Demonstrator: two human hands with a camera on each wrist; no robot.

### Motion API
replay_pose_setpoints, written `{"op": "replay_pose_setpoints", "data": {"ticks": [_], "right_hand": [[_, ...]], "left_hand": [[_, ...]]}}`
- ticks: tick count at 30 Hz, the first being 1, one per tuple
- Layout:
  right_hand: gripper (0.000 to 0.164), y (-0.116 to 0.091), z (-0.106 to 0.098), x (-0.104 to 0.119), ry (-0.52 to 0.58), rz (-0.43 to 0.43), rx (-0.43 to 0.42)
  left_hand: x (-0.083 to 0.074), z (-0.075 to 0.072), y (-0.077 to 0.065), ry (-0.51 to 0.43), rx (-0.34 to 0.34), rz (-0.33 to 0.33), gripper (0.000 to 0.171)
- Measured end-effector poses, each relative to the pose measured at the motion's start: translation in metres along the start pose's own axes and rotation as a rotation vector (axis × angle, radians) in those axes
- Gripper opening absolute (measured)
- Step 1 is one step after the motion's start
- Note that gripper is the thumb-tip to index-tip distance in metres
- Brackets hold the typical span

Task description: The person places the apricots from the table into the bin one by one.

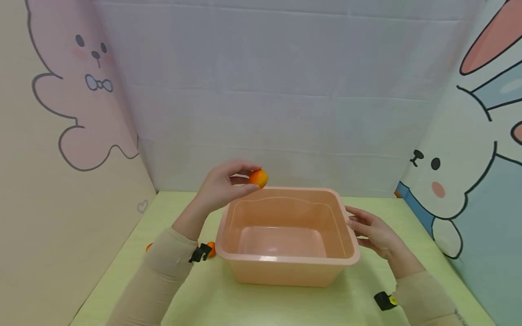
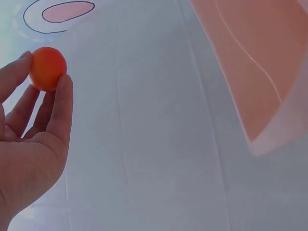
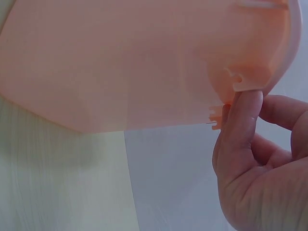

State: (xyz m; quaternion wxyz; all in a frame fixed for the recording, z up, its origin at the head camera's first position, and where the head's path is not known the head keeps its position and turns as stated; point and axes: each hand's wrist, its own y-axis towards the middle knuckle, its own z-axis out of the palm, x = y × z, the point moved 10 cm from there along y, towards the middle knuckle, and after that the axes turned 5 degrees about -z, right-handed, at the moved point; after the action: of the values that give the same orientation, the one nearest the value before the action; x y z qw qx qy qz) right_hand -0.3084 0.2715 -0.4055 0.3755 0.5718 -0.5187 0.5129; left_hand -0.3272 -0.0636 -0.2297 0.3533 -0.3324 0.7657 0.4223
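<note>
My left hand is raised over the tub's back left corner. Its thumb and fingertips pinch a small round orange fruit, yellowish on one side; the left wrist view shows the same fruit at the tips of the fingers. Below it stands a peach-pink plastic tub with nothing inside. At the tub's right side, my right hand holds the rim. In the right wrist view, one straight finger reaches under the rim, while another bends up beside its edge.
Another orange fruit lies against the tub's left side, partly behind the left wrist. A further orange piece peeks out past the left sleeve. The pale green table is bounded by a white back wall and cartoon-printed side panels.
</note>
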Motion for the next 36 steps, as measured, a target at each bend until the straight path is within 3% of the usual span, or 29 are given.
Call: {"op": "replay_pose_setpoints", "data": {"ticks": [8,13,18,23,36], "right_hand": [[0.071,0.000,-0.001,0.000,-0.005,-0.008,-0.009],[0.070,0.001,-0.001,0.000,0.001,-0.006,-0.012],[0.070,0.001,0.001,0.001,0.017,-0.021,0.001],[0.069,0.001,0.001,0.001,0.014,-0.030,0.003],[0.069,0.000,0.002,0.001,0.027,-0.021,0.001]], "left_hand": [[0.005,0.034,0.037,-0.069,0.082,-0.050,0.037],[0.022,0.066,0.052,-0.009,0.167,-0.053,0.037],[0.042,0.099,0.056,0.076,0.269,-0.048,0.036],[0.057,0.121,0.060,0.111,0.325,-0.046,0.035],[0.102,0.154,0.050,0.124,0.421,-0.212,0.033]]}}
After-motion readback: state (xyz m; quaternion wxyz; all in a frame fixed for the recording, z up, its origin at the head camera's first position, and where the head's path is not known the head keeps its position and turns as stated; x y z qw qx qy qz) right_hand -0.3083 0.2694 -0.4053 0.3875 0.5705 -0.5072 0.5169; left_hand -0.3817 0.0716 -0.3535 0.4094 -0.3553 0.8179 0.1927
